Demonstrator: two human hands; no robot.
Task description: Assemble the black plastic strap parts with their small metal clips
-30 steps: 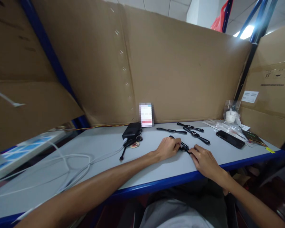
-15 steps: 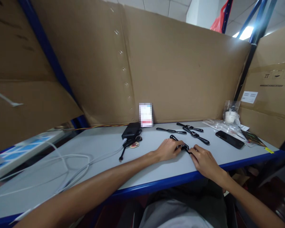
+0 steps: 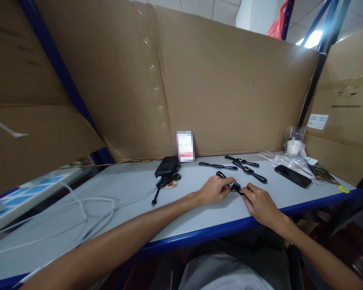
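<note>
A black spokeshave [image 3: 221, 175] lies slantwise over the grey table between my hands, its far handle sticking out past my left fingers. My left hand [image 3: 215, 189] is closed, thumb and fingers pinching at the metal middle of the spokeshave. On its near handle, my right hand [image 3: 261, 204] has its fingers closed, covering most of that end. Just beyond my hands lie three similar tools: a thin spokeshave [image 3: 218, 166], another at the back [image 3: 250, 162], and one slanting to the right [image 3: 249, 172].
A black phone [image 3: 292, 176] lies at right, near plastic bags [image 3: 286, 163] and a white cup [image 3: 293, 146]. At left are a black box [image 3: 167, 166], white cables [image 3: 113, 207] and a power strip [image 3: 33, 197]. Cardboard [image 3: 211, 88] walls the back; a pixelated screen [image 3: 185, 147] leans there.
My left fingertips shift very slightly at the spokeshave's middle. Both hands otherwise keep their places, and the view tilts a little.
</note>
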